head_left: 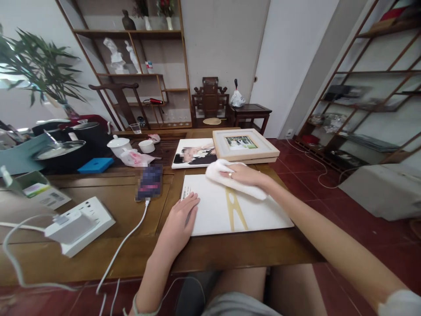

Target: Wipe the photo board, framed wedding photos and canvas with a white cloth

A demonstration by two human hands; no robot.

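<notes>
A white rectangular panel [210,219] lies flat near the table's front edge, with a pale yellow A-shaped piece [235,210] on its face and a barcode label at its upper left. On the panel's left edge rests my left hand [184,215], its fingers stretched out flat. My right hand [245,173] presses a folded white cloth [217,171] onto the panel's upper part, covering the top of the yellow piece. Just behind are a white-edged photo panel [197,151] and a light wood picture frame [259,151] with a small photo inside.
To the left, a phone [148,182] is plugged into a white cable near a power strip [79,224]. Farther back stand a white lidded pot [118,145], a small white bowl [146,145], a blue block [95,165] and a dark pan [61,151]. Shelves line the walls.
</notes>
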